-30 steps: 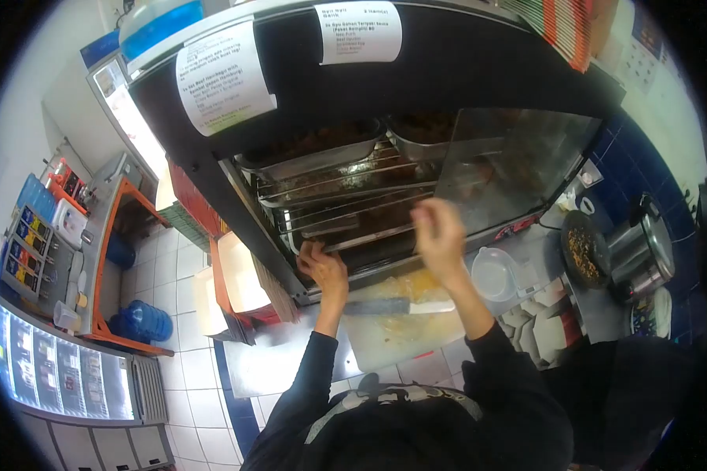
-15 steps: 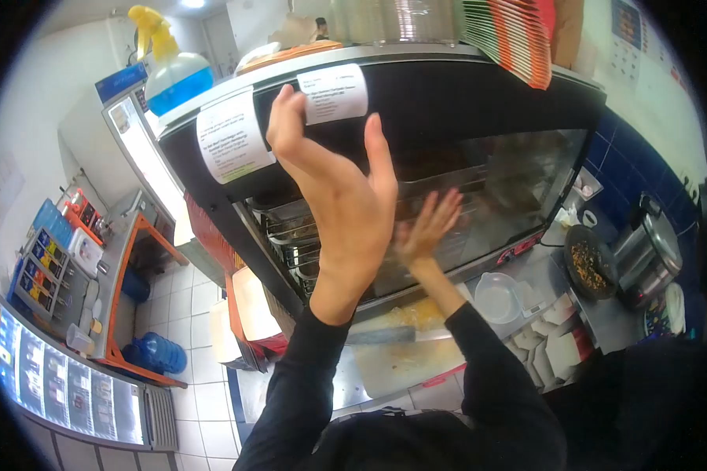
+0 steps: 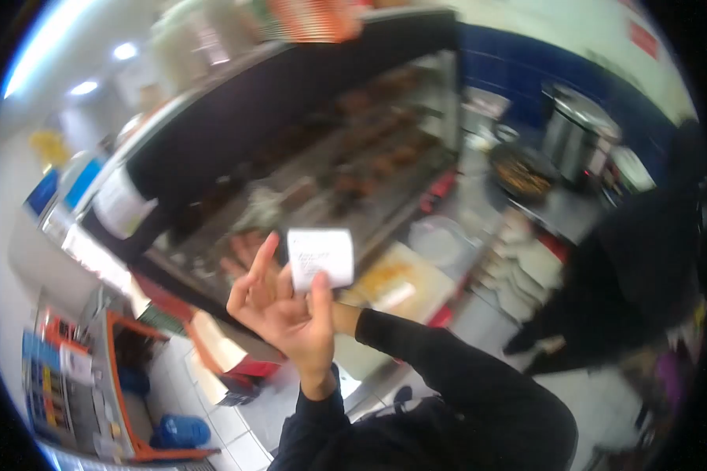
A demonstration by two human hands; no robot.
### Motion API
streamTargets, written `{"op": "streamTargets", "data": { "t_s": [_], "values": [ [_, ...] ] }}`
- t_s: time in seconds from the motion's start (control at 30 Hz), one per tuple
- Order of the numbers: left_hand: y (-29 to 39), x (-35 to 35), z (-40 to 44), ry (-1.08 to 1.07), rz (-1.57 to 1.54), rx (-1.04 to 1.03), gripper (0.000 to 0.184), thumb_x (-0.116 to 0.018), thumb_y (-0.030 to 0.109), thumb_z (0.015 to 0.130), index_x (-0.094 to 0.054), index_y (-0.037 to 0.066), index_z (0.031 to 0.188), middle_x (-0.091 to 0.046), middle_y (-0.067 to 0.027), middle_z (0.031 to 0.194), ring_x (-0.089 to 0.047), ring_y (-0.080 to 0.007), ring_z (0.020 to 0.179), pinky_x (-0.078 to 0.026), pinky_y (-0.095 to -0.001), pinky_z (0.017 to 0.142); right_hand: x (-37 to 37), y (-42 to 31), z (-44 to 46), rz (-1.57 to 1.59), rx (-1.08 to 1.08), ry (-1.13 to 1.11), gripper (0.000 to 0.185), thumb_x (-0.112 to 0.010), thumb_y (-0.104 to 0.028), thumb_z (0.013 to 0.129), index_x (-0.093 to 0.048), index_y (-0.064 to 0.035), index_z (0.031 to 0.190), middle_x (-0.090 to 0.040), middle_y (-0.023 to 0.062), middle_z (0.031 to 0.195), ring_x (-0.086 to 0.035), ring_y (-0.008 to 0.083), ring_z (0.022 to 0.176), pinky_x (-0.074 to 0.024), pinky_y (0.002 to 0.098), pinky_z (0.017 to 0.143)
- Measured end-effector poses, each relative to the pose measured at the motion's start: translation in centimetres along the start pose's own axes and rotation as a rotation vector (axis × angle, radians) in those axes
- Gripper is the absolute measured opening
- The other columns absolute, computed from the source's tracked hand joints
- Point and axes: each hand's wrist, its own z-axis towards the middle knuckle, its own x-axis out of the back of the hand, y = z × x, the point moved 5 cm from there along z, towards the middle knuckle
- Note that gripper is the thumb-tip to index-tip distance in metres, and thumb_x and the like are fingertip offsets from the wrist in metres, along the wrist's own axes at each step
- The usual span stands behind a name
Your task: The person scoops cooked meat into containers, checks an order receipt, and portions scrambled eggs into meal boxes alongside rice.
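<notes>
One white printed slip (image 3: 321, 256), gripped by the fingers of the left hand (image 3: 291, 320), shows at 1 o'clock from its palm; the right hand (image 3: 246, 255) spreads open at 11 o'clock, before a black-framed cabinet (image 3: 212, 133)

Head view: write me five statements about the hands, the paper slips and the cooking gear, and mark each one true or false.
1. The left hand holds a white slip. True.
2. The right hand grips that same slip. False: it is partly hidden behind the left hand, its blurred fingers showing apart from the slip.
3. Another slip hangs on the front of the black cabinet. True.
4. The dark pan is empty. False: brown pieces lie in it.
5. The tall metal pot stands beside the pan. True.
</notes>
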Motion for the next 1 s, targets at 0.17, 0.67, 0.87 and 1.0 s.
{"op": "streamTargets", "data": {
  "t_s": [0.17, 0.67, 0.87, 1.0],
  "values": [
    [0.4, -6.7, -14.9, -0.187, -0.134, 0.217, 0.059, -0.059, -0.013, 0.076, -0.024, 0.009, 0.118, -0.034, -0.0248, 0.135, -0.053, -0.0316, 0.113, -0.051, -0.0338, 0.086, 15.3, 8.7, -13.2, 1.126, -0.709, -0.128, 0.062, -0.035, -0.049, 0.095, -0.033, -0.0027, 0.136, -0.04, 0.0158, 0.136, -0.039, 0.0265, 0.126, -0.033, 0.0432, 0.101],
    [29.2, -42.0, -62.8, -1.506, -0.72, 0.61, 0.056, -0.069, -0.004, 0.075, -0.038, 0.004, 0.121, -0.045, -0.0147, 0.127, -0.058, -0.0211, 0.103, -0.051, -0.0273, 0.075, 84.1, 1.0, -54.7, -0.191, -0.903, 1.342, 0.053, -0.052, 0.002, 0.089, -0.027, -0.0122, 0.134, -0.059, 0.0131, 0.099, -0.058, 0.0138, 0.087, -0.0473, 0.025, 0.073],
    [31.9, -54.7, -70.2, -1.499, -0.671, 0.576, 0.019, -0.057, -0.001, 0.087, -0.053, 0.0, 0.106, -0.068, -0.0105, 0.081, -0.066, -0.0133, 0.067, -0.05, -0.0219, 0.059, 98.7, 9.0, -60.4, -0.453, -1.108, 1.266, 0.023, -0.043, -0.002, 0.093, -0.06, -0.0045, 0.109, -0.062, 0.0081, 0.093, -0.052, 0.011, 0.072, -0.0447, 0.026, 0.066],
    [29.1, -65.4, -76.1, -1.567, -0.47, 0.713, 0.014, -0.052, 0.002, 0.09, -0.056, 0.0, 0.104, -0.068, -0.01, 0.076, -0.064, -0.0144, 0.054, -0.049, -0.025, 0.051, 108.1, 19.3, -57.9, -0.565, -1.033, 0.973, 0.025, -0.045, 0.001, 0.091, -0.059, -0.0047, 0.11, -0.064, 0.0148, 0.097, -0.062, 0.0206, 0.083, -0.0472, 0.0308, 0.072]
  ]
}}
